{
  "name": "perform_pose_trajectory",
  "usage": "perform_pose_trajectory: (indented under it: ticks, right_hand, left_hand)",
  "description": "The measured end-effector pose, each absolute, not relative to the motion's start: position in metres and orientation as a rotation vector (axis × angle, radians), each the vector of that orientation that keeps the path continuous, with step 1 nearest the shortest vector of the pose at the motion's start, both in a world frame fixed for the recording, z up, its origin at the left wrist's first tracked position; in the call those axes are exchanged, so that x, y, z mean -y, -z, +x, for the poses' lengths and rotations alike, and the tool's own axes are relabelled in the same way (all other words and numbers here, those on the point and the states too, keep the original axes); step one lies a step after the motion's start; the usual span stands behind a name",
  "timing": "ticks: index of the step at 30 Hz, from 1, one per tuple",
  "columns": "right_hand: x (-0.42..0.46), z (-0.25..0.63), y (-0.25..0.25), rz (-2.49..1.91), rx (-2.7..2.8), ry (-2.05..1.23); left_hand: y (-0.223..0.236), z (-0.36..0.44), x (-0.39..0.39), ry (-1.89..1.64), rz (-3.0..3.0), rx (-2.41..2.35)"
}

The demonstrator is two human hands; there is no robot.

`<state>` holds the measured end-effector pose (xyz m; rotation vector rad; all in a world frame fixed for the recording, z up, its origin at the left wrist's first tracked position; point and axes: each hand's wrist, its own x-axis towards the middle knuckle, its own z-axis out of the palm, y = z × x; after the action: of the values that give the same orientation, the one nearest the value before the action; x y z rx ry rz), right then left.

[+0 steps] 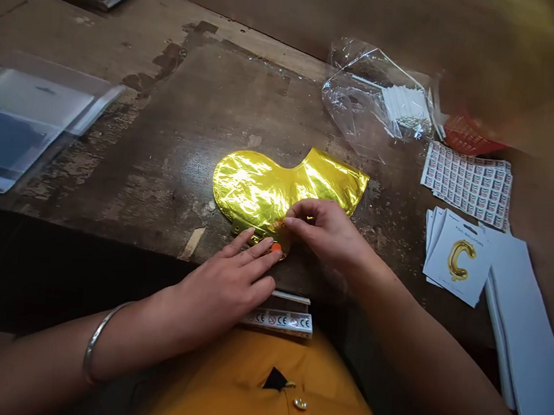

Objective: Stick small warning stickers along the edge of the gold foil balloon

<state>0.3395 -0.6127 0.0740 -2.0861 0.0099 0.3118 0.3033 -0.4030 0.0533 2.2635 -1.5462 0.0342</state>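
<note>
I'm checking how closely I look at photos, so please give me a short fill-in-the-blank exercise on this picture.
The bangle is on the person's ____ wrist.
The left hand and right hand both touch a foil balloon coloured ____.
The printed card shows the letter ____.
The white sticks lie inside a clear plastic ____.

Missing words: left; gold; C; bag.

The person wears a mustard-yellow top (256, 403) with a black notch (276, 380) at the front, a small shiny button (300, 403), and a thin silver bangle (99, 341) on the left wrist.
</note>
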Motion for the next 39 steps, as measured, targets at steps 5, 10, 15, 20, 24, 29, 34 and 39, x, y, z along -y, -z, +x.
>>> perform_pose_trajectory:
  ticks: [5, 10, 15, 20, 24, 29, 34, 39]
  right_hand:
    - [0.618, 0.337, -0.076, -2.01, -0.041, -0.389]
    - [0.616, 0.336, -0.078, -2.09, 0.01, -0.443]
    - [0.614, 0.339, -0.078, -2.12, 0.01, -0.44]
    - [0.612, 0.342, -0.078, -2.178, 0.023, -0.464]
    - [0.613, 0.341, -0.076, -2.228, 0.025, -0.466]
    - [0.61, 0.34, -0.072, -2.28, 0.018, -0.439]
    - [0.604, 0.337, -0.076, -2.396, -0.019, -0.42]
    - [0.595, 0.32, -0.081, -2.706, -0.057, -0.017]
  left_hand:
    - [-0.048, 0.3, 0.402, -0.085, 2.266, 1.543]
    - [-0.049, 0.3, 0.403, -0.097, 2.259, 1.537]
    - [-0.05, 0.301, 0.403, -0.097, 2.269, 1.547]
    - [-0.05, 0.301, 0.404, -0.113, 2.272, 1.536]
    - [-0.051, 0.301, 0.404, -0.105, 2.278, 1.537]
    - [-0.052, 0.301, 0.405, -0.098, 2.268, 1.533]
    - [-0.053, 0.302, 0.406, -0.087, 2.28, 1.538]
    - [-0.053, 0.299, 0.407, -0.111, 2.301, 1.515]
